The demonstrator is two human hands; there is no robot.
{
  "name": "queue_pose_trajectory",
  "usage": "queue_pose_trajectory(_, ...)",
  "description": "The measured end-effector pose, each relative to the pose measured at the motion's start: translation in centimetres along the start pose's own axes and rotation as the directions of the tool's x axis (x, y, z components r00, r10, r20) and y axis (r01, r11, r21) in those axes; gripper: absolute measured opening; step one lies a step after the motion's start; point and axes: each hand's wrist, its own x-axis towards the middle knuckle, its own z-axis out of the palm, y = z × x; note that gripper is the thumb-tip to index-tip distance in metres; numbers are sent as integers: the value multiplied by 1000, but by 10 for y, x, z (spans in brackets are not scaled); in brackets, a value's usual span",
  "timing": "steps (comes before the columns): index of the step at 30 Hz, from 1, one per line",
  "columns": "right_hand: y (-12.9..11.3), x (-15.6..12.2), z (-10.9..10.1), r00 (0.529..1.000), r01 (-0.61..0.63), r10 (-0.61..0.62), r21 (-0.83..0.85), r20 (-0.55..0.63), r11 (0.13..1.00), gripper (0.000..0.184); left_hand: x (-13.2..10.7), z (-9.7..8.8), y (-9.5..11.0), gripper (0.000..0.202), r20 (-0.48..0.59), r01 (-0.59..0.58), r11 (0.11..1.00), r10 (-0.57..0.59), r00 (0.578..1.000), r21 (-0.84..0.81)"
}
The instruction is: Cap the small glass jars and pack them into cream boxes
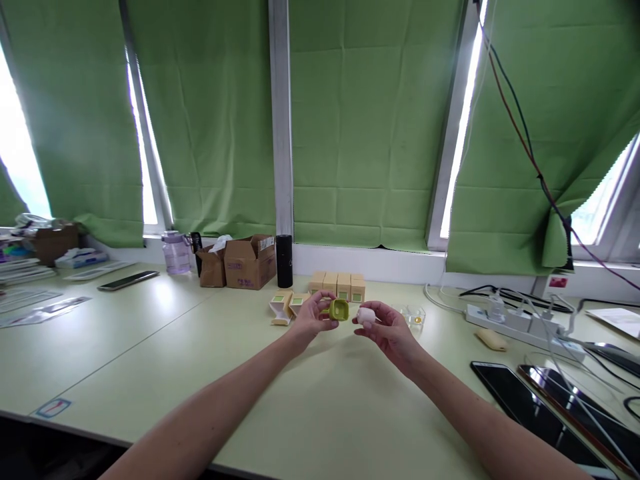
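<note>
Both my arms reach out over a pale green table. My left hand pinches a small olive-green case whose open side faces me. My right hand holds a small white rounded object at its fingertips, a short gap to the right of the green case. Just behind my hands stands a row of small yellow boxes. Two opened yellow boxes lie to the left of that row.
A clear plastic piece and a small yellow item lie right of my hands. A power strip with cables and dark tablets fill the right side. Cardboard boxes, a black cylinder, a bottle and a phone sit at back left.
</note>
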Motion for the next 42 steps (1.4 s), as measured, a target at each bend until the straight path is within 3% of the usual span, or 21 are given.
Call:
queue_pose_trajectory(8, 10, 6, -4, 989, 27, -53, -183, -139, 983, 42, 1, 0, -3, 57, -15, -24, 995, 26, 1000, 102)
queue_pose_trajectory(14, 15, 7, -6, 960, -145, 87, -209, -265, 967, 51, 0, -1, -6, 53, -30, -27, 968, 36, 999, 248)
queue_pose_trajectory(18, 14, 8, -6, 966, -153, 138, -53, -218, 987, 51, 0, -1, -7, 49, -51, -35, 941, 56, 997, 337)
queue_pose_trajectory(21, 14, 9, -6, 983, -109, 108, -1, -151, 994, 54, 1, -1, -9, 49, -58, -53, 920, 82, 995, 388)
queue_pose_trajectory(31, 18, 11, -4, 982, -39, -18, -301, -187, 953, 55, -3, 8, -6, 50, -36, -114, 843, 156, 987, 526)
queue_pose_trajectory(42, 29, 11, -7, 992, 35, -79, -401, -94, 916, 51, -8, 13, -10, 52, 38, -216, 748, 247, 968, 627)
